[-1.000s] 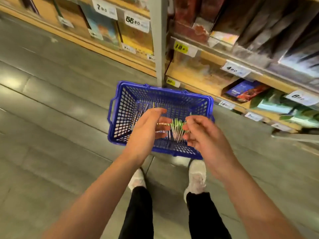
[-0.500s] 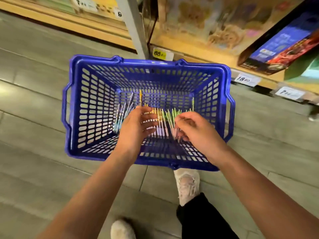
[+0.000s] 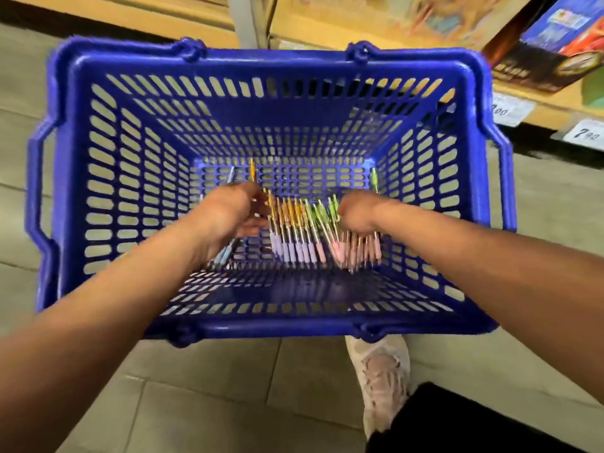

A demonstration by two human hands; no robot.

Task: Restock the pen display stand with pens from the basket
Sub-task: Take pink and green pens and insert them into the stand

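Observation:
A blue plastic basket point(image 3: 108, 178) stands on the floor in front of me. On its bottom lies a row of pens point(image 3: 294, 233) with orange and green barrels and lilac and pink grips. My left hand point(image 3: 228, 217) is cupped against the left end of the row, thumb near an orange pen, fingers loosely bent. My right hand point(image 3: 359, 214) is curled over the pink-grip pens at the right end and grips them. A few blue pens point(image 3: 225, 253) lie under my left hand. The pen display stand is not in view. The frame is motion-blurred.
Wooden shop shelves point(image 3: 376, 31) with boxed goods point(image 3: 552, 44) and price tags point(image 3: 585, 134) run behind the basket. A grey shelf upright point(image 3: 248, 21) stands behind its far rim. My shoe point(image 3: 382, 374) is on the tiled floor just in front of the basket.
My head has moved down closer, so the basket fills the view. Both hands have gone deeper into it; my right hand has closed over the pink-grip pens.

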